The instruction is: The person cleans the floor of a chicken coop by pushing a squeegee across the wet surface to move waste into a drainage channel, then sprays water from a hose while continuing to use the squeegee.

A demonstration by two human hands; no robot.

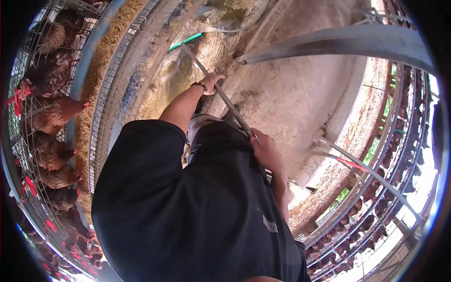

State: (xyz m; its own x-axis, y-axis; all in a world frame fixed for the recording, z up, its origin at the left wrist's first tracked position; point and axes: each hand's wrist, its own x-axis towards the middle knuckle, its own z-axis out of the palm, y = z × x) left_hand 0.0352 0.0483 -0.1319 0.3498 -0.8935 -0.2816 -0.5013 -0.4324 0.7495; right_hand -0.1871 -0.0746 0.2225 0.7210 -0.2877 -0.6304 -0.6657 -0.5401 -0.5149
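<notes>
Broom handle (225, 98), a long thin rigid pole, runs from the person's chest out over the dirty concrete floor (282, 94) to a green head (185, 41) near the cage row (108, 94). It looks light but tip-heavy, best held with spread grips. The left hand (211, 82) clasps mid-pole and the right hand (267, 150) wraps the near end.

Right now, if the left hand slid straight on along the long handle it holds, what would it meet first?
The left hand would probably reach the green broom head at the handle's far end, above the wet floor; depth is unclear.
</notes>
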